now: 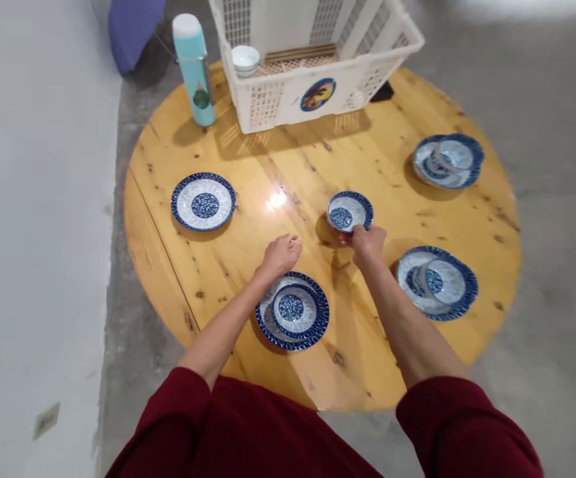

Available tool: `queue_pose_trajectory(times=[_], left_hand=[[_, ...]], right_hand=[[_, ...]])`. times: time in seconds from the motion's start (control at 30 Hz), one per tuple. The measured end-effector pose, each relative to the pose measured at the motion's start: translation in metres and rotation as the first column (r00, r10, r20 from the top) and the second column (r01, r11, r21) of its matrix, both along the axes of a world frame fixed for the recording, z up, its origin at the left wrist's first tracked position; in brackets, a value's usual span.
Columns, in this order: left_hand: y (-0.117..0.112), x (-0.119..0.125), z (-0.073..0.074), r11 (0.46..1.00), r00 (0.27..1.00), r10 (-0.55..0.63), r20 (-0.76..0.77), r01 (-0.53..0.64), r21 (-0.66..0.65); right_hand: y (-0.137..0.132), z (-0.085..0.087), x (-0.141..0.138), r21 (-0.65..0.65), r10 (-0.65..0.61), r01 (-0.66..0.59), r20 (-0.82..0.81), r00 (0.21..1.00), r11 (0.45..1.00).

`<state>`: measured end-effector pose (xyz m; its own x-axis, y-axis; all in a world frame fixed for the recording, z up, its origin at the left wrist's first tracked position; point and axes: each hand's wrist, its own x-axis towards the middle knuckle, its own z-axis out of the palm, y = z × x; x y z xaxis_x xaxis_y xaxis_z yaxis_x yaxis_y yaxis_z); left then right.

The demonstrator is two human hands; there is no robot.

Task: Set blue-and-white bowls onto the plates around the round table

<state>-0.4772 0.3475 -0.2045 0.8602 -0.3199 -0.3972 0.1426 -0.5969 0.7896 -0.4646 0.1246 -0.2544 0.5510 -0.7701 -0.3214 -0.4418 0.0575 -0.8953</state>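
My right hand (367,243) grips the near rim of a small blue-and-white bowl (350,211) above the middle of the round wooden table (248,199). My left hand (281,254) is curled in a loose fist with nothing visible in it. It hovers just beyond a blue-and-white plate (317,322) with a small bowl (292,309) on it at the table's near edge.
A lone plate (202,201) lies at the left. Two more plates with bowls sit at the right (437,282) and far right (448,160). A white plastic crate (312,60) with a small white cup (244,60) and a teal flask (194,70) stand at the back.
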Motion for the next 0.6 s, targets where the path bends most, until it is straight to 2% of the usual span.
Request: queue_pose_trajectory(times=[0.13, 0.23, 0.43, 0.53, 0.6], left_hand=[[0.009, 0.011, 0.004, 0.997, 0.998, 0.067, -0.016, -0.068, -0.037], [0.032, 0.017, 0.015, 0.997, 0.997, 0.064, 0.042, -0.063, -0.033], [0.111, 0.039, 0.046, 0.991, 0.971, 0.019, 0.239, -0.051, 0.126], [0.154, 0.060, 0.054, 0.979, 0.961, -0.010, 0.276, -0.047, 0.196], [0.179, 0.077, 0.055, 0.972, 0.953, -0.007, 0.304, -0.064, 0.224]], right_hand=[[0.035, 0.015, -0.016, 0.055, 0.195, -0.195, -0.002, 0.981, 0.979], [0.072, 0.033, -0.022, 0.060, 0.390, -0.391, 0.039, 0.920, 0.918], [0.149, 0.065, -0.005, 0.028, 0.573, -0.579, 0.122, 0.811, 0.815], [0.188, 0.070, 0.014, 0.024, 0.639, -0.642, 0.079, 0.765, 0.766], [0.213, 0.068, 0.028, 0.018, 0.652, -0.654, 0.057, 0.756, 0.757]])
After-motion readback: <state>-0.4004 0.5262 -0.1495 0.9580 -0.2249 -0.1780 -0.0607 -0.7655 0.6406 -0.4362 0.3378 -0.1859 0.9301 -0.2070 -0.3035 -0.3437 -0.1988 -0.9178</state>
